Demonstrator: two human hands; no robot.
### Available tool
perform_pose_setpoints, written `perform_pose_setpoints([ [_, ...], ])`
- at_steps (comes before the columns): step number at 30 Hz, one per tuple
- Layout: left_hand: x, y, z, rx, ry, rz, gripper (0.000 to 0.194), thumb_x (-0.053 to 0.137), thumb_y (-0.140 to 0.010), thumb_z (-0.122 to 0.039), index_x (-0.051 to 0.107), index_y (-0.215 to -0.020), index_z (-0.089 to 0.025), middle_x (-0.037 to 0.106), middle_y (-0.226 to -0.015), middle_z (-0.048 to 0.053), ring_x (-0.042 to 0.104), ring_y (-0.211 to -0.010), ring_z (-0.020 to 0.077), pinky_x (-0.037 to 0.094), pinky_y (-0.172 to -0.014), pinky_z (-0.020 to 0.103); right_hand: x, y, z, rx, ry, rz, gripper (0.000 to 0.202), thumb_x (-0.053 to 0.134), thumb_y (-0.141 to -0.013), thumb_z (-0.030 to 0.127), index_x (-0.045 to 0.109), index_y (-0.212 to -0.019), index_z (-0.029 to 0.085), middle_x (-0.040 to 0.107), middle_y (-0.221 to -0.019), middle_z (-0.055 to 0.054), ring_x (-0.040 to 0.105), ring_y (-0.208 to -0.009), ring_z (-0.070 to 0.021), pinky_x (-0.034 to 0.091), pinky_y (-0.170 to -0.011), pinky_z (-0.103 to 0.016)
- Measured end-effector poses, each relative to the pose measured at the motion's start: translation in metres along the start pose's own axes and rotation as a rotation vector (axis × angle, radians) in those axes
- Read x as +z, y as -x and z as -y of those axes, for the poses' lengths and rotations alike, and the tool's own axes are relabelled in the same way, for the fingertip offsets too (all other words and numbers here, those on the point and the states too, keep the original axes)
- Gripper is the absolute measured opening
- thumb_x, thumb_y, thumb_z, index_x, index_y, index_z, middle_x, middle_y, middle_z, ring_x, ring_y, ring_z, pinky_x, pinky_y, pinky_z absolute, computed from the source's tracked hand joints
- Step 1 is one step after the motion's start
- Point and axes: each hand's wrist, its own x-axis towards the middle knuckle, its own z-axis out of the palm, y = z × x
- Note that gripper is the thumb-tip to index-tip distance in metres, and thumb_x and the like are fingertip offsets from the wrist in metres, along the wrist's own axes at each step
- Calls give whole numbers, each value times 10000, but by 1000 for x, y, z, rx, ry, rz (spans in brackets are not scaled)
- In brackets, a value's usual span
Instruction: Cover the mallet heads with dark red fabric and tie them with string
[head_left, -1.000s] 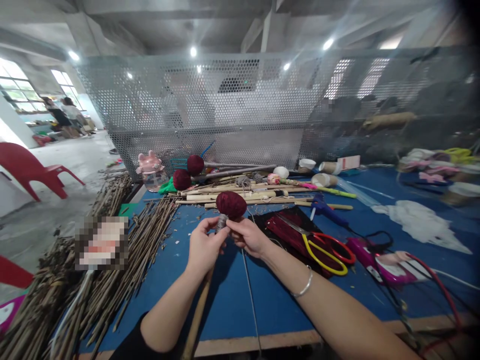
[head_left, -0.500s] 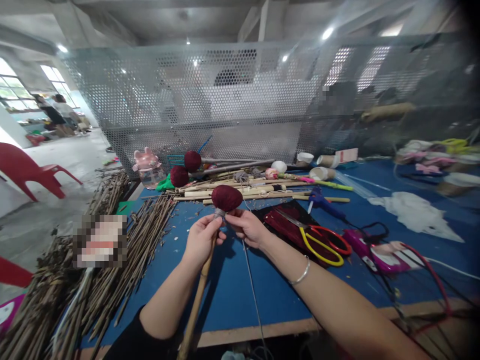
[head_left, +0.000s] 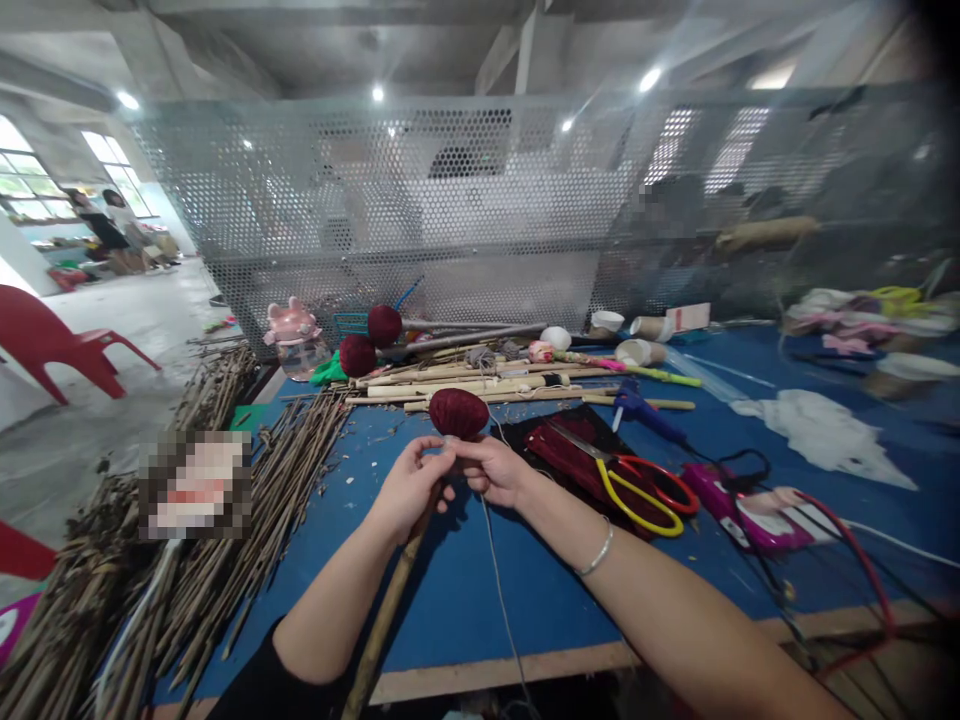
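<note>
My left hand (head_left: 409, 490) is closed round the upper end of a wooden stick (head_left: 385, 630), just under its dark red, cloth-like rounded head (head_left: 457, 413). At the neck below the head, my right hand (head_left: 493, 470) pinches a thin grey string (head_left: 501, 585), which trails down past the table's front edge. The fingertips of both hands meet there and hide most of the neck. To the right of my hands, scissors (head_left: 643, 500) with red and yellow handles lie on dark red cloth (head_left: 559, 445).
Bundled twigs (head_left: 255, 540) cover the left side. Behind my hands are sticks (head_left: 480, 385), two dark red balls (head_left: 384, 326) and a pink-lidded jar (head_left: 292, 335). A blue glue gun (head_left: 649, 412), corded purple device (head_left: 739, 505) and white plastic bag (head_left: 825, 435) lie right. A perforated metal screen (head_left: 450, 230) stands behind.
The dark red head has shifted slightly down and right and tilted. My right fingers have come over to the left fingertips, covering the grey wrapping that showed at the neck.
</note>
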Motion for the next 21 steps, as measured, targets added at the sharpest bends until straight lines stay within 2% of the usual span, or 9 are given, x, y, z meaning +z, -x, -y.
perform_pose_setpoints([
  [2, 2, 0, 1, 82, -75, -12, 465, 652, -684, -442, 503, -1017, -153, 532, -615, -29, 435, -372, 48, 306, -304, 144, -1, 0, 1, -19, 23, 22, 335, 737, -630, 376, 510, -659, 131, 309, -391, 118, 176, -317, 5, 106, -308, -131],
  [4, -1, -2, -1, 119, -71, -24, 444, 638, -686, -466, 536, -974, -143, 535, -624, -21, 391, -365, 30, 272, -299, 135, -3, 0, 3, -18, 34, 50, 377, 655, -689, 484, 535, -697, 127, 485, -471, 46, 370, -350, -26, 248, -329, -134],
  [6, -7, -5, -7, 126, -5, -40, 391, 646, -673, -468, 558, -863, -138, 546, -665, -10, 372, -376, 15, 262, -305, 129, -7, -1, 7, -2, 15, 64, 454, 539, -741, 574, 566, -816, 128, 637, -696, -57, 580, -547, -106, 415, -448, -188],
  [8, -15, -8, -14, 130, 66, -71, 369, 670, -648, -458, 550, -781, -135, 542, -681, -11, 352, -381, 4, 244, -305, 122, -13, -1, 13, -45, 15, 28, 484, 466, -775, 589, 560, -943, 145, 661, -896, -99, 635, -757, -162, 478, -588, -248],
  [10, -21, -9, -19, 134, 110, -96, 365, 687, -630, -445, 547, -758, -133, 535, -683, -12, 341, -384, 0, 229, -304, 118, -20, -2, 23, -201, 137, -88, 432, 476, -787, 541, 553, -979, 162, 659, -926, -88, 632, -774, -159, 470, -623, -256],
  [13, -25, -11, -22, 143, 130, -108, 359, 693, -630, -431, 544, -760, -132, 537, -704, -7, 345, -393, -2, 230, -308, 115, -33, 6, 47, -478, 479, -363, 326, 589, -722, 439, 563, -909, 172, 646, -820, -49, 593, -646, -138, 425, -542, -238],
  [15, -25, -11, -22, 140, 126, -94, 351, 687, -641, -425, 542, -767, -130, 537, -712, -7, 350, -394, -3, 236, -311, 115, -41, 22, 64, -557, 680, -517, 298, 622, -685, 397, 561, -874, 174, 622, -776, -33, 562, -608, -135, 397, -503, -234],
  [18, -24, -11, -19, 119, 125, -71, 339, 682, -652, -414, 542, -784, -135, 534, -713, -13, 363, -398, -2, 239, -312, 112, -46, 61, 77, -492, 1030, -550, 253, 586, -707, 385, 576, -856, 180, 614, -722, -25, 544, -587, -134, 386, -524, -246],
  [21, -24, -10, -19, 107, 118, -69, 332, 686, -647, -407, 541, -774, -137, 537, -714, -13, 379, -404, 0, 246, -315, 111, -48, 103, 64, -224, 1515, -524, 228, 554, -733, 409, 591, -694, 187, 614, -635, -42, 537, -567, -152, 334, -523, -267],
])
